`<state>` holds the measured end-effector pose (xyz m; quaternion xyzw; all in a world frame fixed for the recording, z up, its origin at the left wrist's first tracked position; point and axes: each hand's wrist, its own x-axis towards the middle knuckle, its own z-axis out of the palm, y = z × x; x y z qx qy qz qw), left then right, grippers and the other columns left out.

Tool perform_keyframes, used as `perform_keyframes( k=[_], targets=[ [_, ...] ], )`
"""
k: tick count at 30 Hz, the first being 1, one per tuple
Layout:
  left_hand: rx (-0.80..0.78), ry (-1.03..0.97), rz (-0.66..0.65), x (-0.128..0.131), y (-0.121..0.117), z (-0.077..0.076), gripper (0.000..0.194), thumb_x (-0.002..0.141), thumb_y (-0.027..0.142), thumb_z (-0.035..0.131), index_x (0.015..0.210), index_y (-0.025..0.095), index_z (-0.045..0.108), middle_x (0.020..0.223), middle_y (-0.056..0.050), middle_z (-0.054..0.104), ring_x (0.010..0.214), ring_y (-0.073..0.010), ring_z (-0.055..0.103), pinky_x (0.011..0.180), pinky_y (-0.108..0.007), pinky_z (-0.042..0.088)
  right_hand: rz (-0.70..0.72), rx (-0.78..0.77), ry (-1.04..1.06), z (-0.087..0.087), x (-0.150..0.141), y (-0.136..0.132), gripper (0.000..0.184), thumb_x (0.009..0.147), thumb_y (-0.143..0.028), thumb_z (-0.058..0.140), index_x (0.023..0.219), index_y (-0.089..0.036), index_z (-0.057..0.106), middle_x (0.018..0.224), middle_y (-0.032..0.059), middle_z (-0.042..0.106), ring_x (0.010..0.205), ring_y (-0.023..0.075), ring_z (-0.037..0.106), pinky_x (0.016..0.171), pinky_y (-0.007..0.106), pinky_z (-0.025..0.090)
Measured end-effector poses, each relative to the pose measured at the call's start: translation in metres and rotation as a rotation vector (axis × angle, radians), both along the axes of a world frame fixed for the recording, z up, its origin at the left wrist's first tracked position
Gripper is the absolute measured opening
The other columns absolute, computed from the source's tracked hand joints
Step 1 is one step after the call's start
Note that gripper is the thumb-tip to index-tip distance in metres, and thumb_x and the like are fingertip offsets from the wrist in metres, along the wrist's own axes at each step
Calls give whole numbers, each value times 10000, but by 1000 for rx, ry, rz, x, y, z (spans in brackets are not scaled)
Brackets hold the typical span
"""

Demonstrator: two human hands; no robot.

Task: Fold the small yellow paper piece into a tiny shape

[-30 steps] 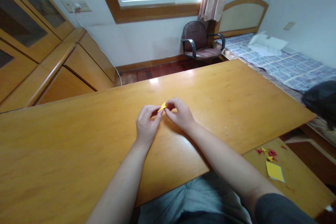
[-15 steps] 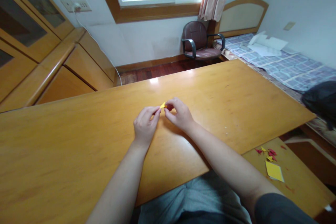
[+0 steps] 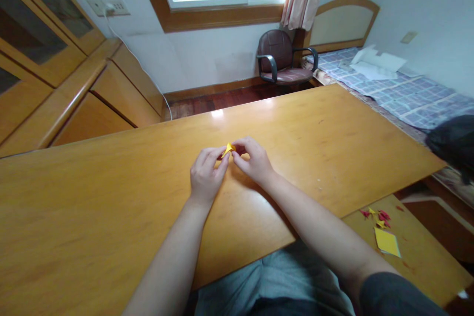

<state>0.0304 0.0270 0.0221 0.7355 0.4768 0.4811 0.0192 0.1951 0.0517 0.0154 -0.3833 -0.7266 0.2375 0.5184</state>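
Note:
A small folded piece of yellow paper (image 3: 228, 148) is pinched between my two hands, just above the wooden table (image 3: 111, 197). My left hand (image 3: 208, 168) grips its left side between thumb and fingers. On the other side, my right hand (image 3: 253, 158) holds the right edge with thumb and index finger. The paper rises to a point in the middle; fingertips cover its lower parts, so its full shape is hidden.
On a lower wooden surface at the right lie several small red and yellow folded paper pieces (image 3: 381, 218) and a stack of yellow square paper (image 3: 387, 242). Beyond the table stand a brown armchair (image 3: 277, 54) and a bed with a checked cover (image 3: 400, 94). A black bag (image 3: 454, 140) rests on the bed.
The yellow paper has turned and spread a little between my fingers, showing more of its surface. My left fingers have shifted slightly on it; my right hand has barely moved.

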Motion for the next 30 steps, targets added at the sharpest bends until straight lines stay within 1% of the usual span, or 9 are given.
perform_keyframes(
  k=[3,6,11,15,18,21,26,30],
  targets=[
    [-18,-21,5,0,0,0,204,896,298,654,1084,247,714,919,-45,702,841,-179,649,827,-298,504,27,-28,14,-1,-1,0,137,893,-222,572,1024,-222,613,911,47,626,820,167,621,776,319,544],
    [-3,-27,18,0,0,0,195,893,298,659,1070,255,729,913,-42,704,854,-179,651,827,-295,502,50,-44,30,-1,-1,-1,128,895,-233,579,1016,-219,617,910,46,631,817,162,624,776,315,548],
    [2,-10,-3,-2,0,-1,175,889,284,663,1044,265,741,919,-44,708,855,-185,650,829,-309,498,91,-75,38,-3,0,-1,147,904,-267,591,1039,-220,628,934,49,651,829,159,637,786,309,552],
    [15,7,0,-3,1,-2,162,875,279,680,1023,270,746,918,-43,705,860,-191,649,837,-319,501,97,-100,62,-2,1,0,119,895,-278,604,984,-210,646,914,46,672,814,157,650,776,307,557],
    [22,27,-19,-4,2,-3,198,882,256,667,1070,268,729,955,-49,702,889,-194,651,854,-322,502,102,-162,108,-1,1,0,110,882,-280,617,956,-206,653,903,39,688,808,154,665,771,304,567],
    [22,29,-23,-4,2,-3,219,899,233,637,1104,263,708,967,-50,696,899,-191,651,854,-320,502,142,-234,196,-1,1,0,127,881,-281,614,971,-203,655,912,37,696,816,152,685,787,307,576],
    [60,16,-40,-4,2,-1,191,905,200,625,1072,250,704,970,-44,701,912,-182,657,865,-314,509,203,-312,265,-4,1,1,136,862,-292,642,958,-197,660,893,34,710,790,146,693,774,300,573],
    [90,-11,-86,-4,2,2,159,909,179,623,1030,241,705,992,-42,704,941,-170,662,873,-311,523,222,-287,267,-5,2,3,121,851,-266,659,945,-192,674,875,29,708,784,139,687,743,275,556]
  ],
)
